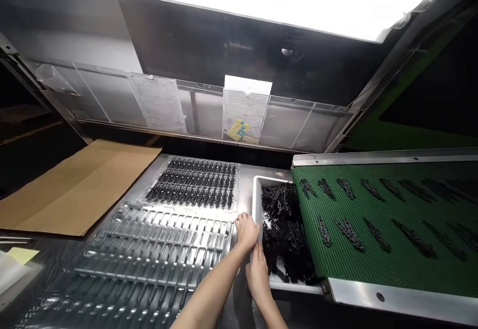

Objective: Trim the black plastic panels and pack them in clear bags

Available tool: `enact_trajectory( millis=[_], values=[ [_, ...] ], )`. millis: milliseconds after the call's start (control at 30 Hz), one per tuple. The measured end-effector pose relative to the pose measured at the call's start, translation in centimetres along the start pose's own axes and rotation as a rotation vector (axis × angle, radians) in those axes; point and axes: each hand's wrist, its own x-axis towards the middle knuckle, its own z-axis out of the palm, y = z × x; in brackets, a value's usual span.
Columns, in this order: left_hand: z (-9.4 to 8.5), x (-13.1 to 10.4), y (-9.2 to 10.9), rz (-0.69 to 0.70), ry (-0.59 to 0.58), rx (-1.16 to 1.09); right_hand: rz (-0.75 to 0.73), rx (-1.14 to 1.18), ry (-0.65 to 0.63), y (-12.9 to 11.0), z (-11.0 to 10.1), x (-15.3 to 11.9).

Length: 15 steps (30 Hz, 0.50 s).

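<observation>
A white bin (257,194) holds a heap of black slatted parts (287,219). At the bin's left wall, my left hand (247,230) has its fingers bent, gripping around the rim. Just below it my right hand (258,274) is closed on the same wall, its fingertips partly hidden. The two hands almost touch. To their left lies a clear plastic tray (164,254) with rows of narrow slots. Behind it sits another clear tray (236,189), its rows filled with black parts.
A green conveyor belt (358,204) on the right carries black parts in two rows, its end over the bin. Flat cardboard (85,184) lies at the left, with a yellow note (22,255) nearer me. Papers in clear pockets (246,105) line the panel under a bright lamp.
</observation>
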Motion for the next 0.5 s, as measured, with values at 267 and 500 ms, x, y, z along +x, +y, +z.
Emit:
enact_trajectory(
  millis=[267, 500],
  values=[
    [-0.6, 0.1, -1.3, 0.022, 0.057, 0.021, 0.0, 0.02, 0.028, -1.5, 0.6, 0.1],
    [-1.2, 0.1, -2.5, 0.026, 0.069, 0.046, 0.032, 0.09, 0.041, -3.1, 0.8, -0.3]
  ],
)
